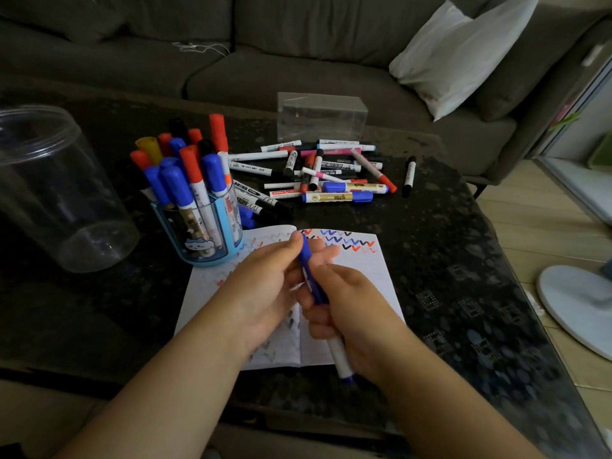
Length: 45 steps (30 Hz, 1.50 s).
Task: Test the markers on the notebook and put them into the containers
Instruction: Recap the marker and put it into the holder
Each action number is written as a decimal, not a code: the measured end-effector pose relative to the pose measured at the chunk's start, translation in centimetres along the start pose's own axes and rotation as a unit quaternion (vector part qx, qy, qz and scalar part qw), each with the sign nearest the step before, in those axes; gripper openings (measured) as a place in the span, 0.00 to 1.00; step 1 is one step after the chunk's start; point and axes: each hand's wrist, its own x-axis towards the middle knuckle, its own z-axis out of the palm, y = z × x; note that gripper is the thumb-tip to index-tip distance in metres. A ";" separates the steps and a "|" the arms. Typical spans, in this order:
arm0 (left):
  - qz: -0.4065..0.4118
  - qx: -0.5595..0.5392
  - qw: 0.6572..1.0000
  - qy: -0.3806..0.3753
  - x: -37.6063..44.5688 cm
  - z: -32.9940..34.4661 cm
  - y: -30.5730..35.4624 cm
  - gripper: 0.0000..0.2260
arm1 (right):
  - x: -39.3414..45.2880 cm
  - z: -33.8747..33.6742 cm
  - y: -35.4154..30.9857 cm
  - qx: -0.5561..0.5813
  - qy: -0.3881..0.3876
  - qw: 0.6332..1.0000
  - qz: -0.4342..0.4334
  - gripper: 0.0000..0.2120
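Both hands meet on one blue marker (309,273) above the open notebook (361,270): the left hand (265,286) pinches its blue cap end, the right hand (351,306) is curled round the white barrel. If the cap comes off with a jerk, the tip could streak the fingers or the page, and a loose cap may roll across the dark worktop (447,246). The blue holder (202,240), just beside the notebook, is crowded, so another marker may jam or tip it. The pile of loose markers (331,170) lies beyond, with a clear jar (56,190) and a clear box (323,115) nearby
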 end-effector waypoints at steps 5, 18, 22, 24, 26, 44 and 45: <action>0.018 -0.051 0.995 -0.083 -1.4 0.1 0.7 0.11 | -1.1 -0.2 -1.4 0.189 -0.132 0.971 0.066 0.14; 0.120 0.039 0.983 0.135 -0.1 -2.0 1.0 0.11 | -0.5 -0.6 1.4 -0.379 0.089 0.905 -0.171 0.13; 0.146 0.173 0.961 0.156 -0.5 -2.7 0.2 0.10 | -0.1 -2.5 0.3 -0.313 0.095 0.942 -0.071 0.18; 0.163 0.280 0.930 0.171 -0.2 -3.4 0.1 0.07 | 0.1 -2.6 -0.4 -0.239 0.087 0.967 -0.031 0.16; 0.175 0.333 0.912 0.161 -0.2 -3.7 0.1 0.02 | 0.1 -2.6 -1.2 -0.152 0.063 0.986 -0.018 0.12; 0.248 0.697 0.672 -0.010 1.3 -3.4 -1.5 0.03 | 6.2 -2.8 -0.2 -0.126 0.156 0.974 -0.104 0.12; 0.247 0.699 0.671 -0.010 1.3 -3.4 -1.7 0.04 | 6.4 -2.8 0.1 -0.153 0.170 0.967 -0.110 0.10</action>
